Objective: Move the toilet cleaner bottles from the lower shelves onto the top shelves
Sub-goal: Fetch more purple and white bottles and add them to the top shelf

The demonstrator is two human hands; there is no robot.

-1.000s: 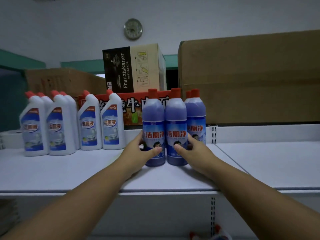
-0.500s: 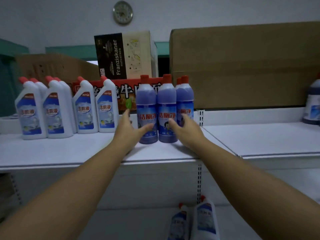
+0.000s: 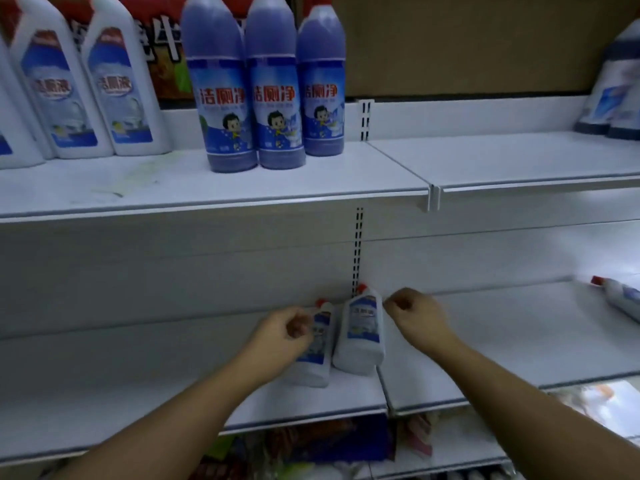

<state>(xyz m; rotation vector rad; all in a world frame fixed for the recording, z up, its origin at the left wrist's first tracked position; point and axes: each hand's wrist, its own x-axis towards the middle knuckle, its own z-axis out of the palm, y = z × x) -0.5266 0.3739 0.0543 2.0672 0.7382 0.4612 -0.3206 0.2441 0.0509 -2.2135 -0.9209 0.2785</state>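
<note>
both hands have come down off the purple bottles on the top shelf and now reach to the lower shelf (image 3: 138,375), and the view has dropped with them. the left hand (image 3: 284,332) has its fingers curled in and lies across the front of the left white bottle (image 3: 320,358); whether it actually grips the bottle cannot be told. the right hand (image 3: 419,315) is curled too, holding nothing, just beside the shoulder of the right white bottle (image 3: 362,336). these two toilet cleaner bottles stand touching each other at the right end of that shelf board, by the seam with the next board and nearer its front edge than its back. each is white with a slanted neck, a red cap and a blue label. a third one, the lying bottle (image 3: 620,299), rests on its side at the far right edge of the lower shelf, well apart from them. above and further back, the top shelf (image 3: 242,192) carries three purple bottles (image 3: 275,98) with blue cartoon labels, packed together near its right end, and a row of white bottles (image 3: 121,88) to their left. blurred dark bottles (image 3: 616,98) stand at the far right, and a cardboard box (image 3: 467,43) sits behind the shelf.
</note>
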